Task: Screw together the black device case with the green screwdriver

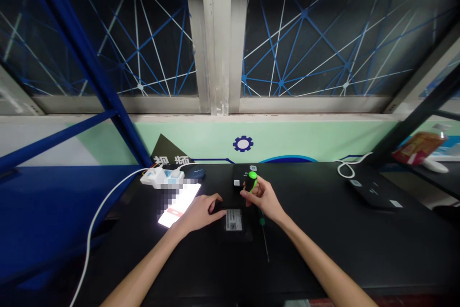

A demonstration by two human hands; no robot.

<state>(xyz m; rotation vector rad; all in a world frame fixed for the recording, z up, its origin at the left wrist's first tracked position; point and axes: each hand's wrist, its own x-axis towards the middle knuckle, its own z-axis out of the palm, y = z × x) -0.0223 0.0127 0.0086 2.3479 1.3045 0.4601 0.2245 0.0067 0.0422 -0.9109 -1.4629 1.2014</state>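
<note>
My right hand [264, 197] is closed around the black and bright green handle of a screwdriver [253, 177]. The handle points up, and I cannot make out its tip. Below it lies a black device [245, 236] with a white printed label, hard to tell from the dark table. My left hand [203, 212] is at the device's left side, thumb reaching to the label's edge and fingers apart, holding nothing. A second screwdriver [264, 235], with a dark green handle and thin shaft, lies right of the device, just below my right hand.
Left of my left hand is a lit phone [178, 205]. Behind it are a white power strip [161, 176] and a dark blue mouse-like object [196, 173]. One black box [239, 173] stands behind my hands; another [373, 194] lies right, near a white cable [345, 169].
</note>
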